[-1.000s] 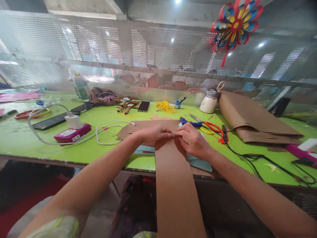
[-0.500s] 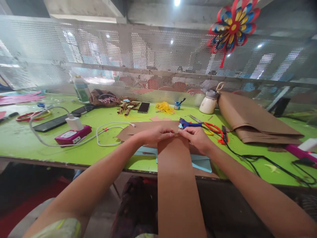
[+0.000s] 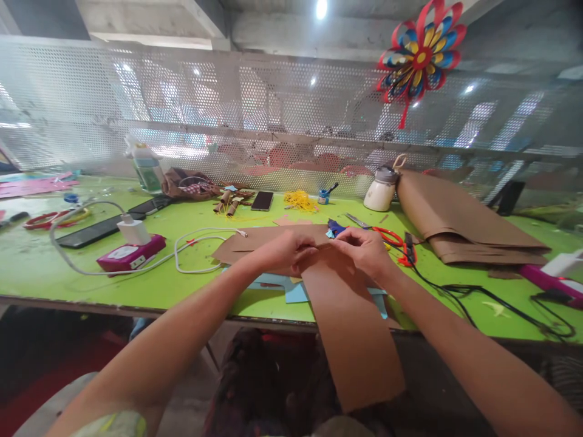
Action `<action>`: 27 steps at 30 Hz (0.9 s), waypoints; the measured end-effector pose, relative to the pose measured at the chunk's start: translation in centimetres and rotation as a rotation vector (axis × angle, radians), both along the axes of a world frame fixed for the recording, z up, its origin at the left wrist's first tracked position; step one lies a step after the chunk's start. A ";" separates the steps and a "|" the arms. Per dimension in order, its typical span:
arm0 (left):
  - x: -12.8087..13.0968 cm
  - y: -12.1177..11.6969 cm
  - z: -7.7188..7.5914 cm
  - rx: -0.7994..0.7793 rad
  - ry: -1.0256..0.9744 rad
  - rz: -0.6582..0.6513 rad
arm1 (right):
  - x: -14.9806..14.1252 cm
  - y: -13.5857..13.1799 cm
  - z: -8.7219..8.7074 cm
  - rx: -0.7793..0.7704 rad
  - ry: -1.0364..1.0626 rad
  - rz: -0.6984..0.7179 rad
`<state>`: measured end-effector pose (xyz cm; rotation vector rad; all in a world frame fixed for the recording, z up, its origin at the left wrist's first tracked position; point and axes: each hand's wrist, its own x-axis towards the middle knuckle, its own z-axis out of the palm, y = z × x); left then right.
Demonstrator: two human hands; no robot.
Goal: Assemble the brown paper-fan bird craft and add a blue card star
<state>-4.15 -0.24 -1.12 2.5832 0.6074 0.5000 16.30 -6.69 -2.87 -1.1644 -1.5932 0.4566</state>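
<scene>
A long strip of brown paper [image 3: 355, 334] hangs from my two hands over the table's front edge, its lower end free in the air. My left hand [image 3: 291, 250] is closed on the strip's top left end. At the top right end, my right hand [image 3: 364, 250] pinches the paper between thumb and fingers. Larger brown paper sheets [image 3: 248, 243] lie flat beneath my hands. Light blue paper pieces [image 3: 297, 291] show under the strip. Just beyond my right hand is a dark blue glue gun [image 3: 337, 227], partly hidden by it.
Red-handled scissors [image 3: 387, 235] and a black cable [image 3: 437, 282] lie to the right, before folded brown paper [image 3: 464, 212]. A white jar [image 3: 381, 191], yellow string [image 3: 299, 200] and a phone [image 3: 263, 201] stand or lie behind. At left are a purple power strip [image 3: 132, 252] and white cable [image 3: 177, 246].
The strip's lower end has swung up and to the right, so its end now shows. My left fingers have curled more tightly at the top. The view has shifted slightly.
</scene>
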 end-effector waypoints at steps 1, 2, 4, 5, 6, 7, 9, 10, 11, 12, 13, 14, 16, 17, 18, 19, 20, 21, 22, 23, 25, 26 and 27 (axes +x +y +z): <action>0.1 -0.1 0.1 0.013 -0.012 -0.002 | 0.0 0.0 0.1 -0.013 0.024 0.013; 0.1 -0.1 0.1 0.020 -0.019 0.000 | 0.0 0.0 0.1 -0.024 0.036 0.026; 0.2 -0.1 0.2 0.033 -0.023 0.005 | 0.0 -0.1 0.3 -0.042 0.028 0.052; 0.2 -0.1 0.3 0.047 -0.027 0.005 | -0.1 -0.2 0.3 -0.052 0.016 0.064; 0.2 -0.1 0.3 0.071 -0.036 0.003 | -0.1 -0.3 0.4 -0.061 0.005 0.071; 0.2 0.0 0.3 0.099 -0.047 0.000 | -0.1 -0.4 0.4 -0.067 0.001 0.075; 0.2 0.0 0.4 0.124 -0.057 -0.007 | -0.1 -0.4 0.4 -0.069 0.009 0.074; 0.2 -0.1 0.5 0.104 -0.055 -0.014 | -0.1 -0.4 0.3 -0.066 0.018 0.075; 0.2 -0.1 0.5 0.066 -0.049 -0.026 | -0.1 -0.3 0.3 -0.058 0.024 0.075; 0.2 -0.2 0.6 0.018 -0.044 -0.044 | -0.1 -0.3 0.2 -0.045 0.024 0.073; 0.2 -0.2 0.7 -0.028 -0.045 -0.060 | 0.0 -0.3 0.2 -0.027 0.016 0.070; 0.3 -0.3 0.7 -0.066 -0.055 -0.071 | -0.1 -0.2 0.1 -0.008 0.003 0.066; 0.6 -0.3 0.5 -0.101 -0.080 -0.073 | -0.1 -0.2 0.1 0.034 -0.030 0.052; 0.7 -0.3 0.4 -0.105 -0.080 -0.065 | -0.2 -0.2 0.1 0.057 -0.046 0.040; 0.9 -0.3 0.2 -0.100 -0.073 -0.053 | -0.2 -0.3 0.2 0.081 -0.062 0.029; 1.0 -0.3 0.0 -0.090 -0.060 -0.040 | -0.3 -0.3 0.2 0.102 -0.075 0.021; 1.1 -0.2 -0.2 -0.072 -0.045 -0.028 | -0.3 -0.3 0.2 0.118 -0.082 0.018; 1.1 -0.2 -0.4 -0.045 -0.039 -0.018 | -0.4 -0.4 0.3 0.123 -0.081 0.025; 1.1 -0.2 -0.5 -0.015 -0.042 -0.014 | -0.4 -0.4 0.3 0.116 -0.074 0.039; 1.1 -0.1 -0.6 0.016 -0.048 -0.017 | -0.4 -0.5 0.4 0.098 -0.061 0.059; 1.0 0.0 -0.6 0.055 -0.054 -0.033 | -0.4 -0.6 0.5 0.042 -0.036 0.104; 1.0 0.1 -0.7 0.062 -0.053 -0.038 | -0.4 -0.7 0.6 0.013 -0.029 0.121; 0.9 0.1 -0.7 0.063 -0.049 -0.040 | -0.4 -0.7 0.7 -0.010 -0.023 0.131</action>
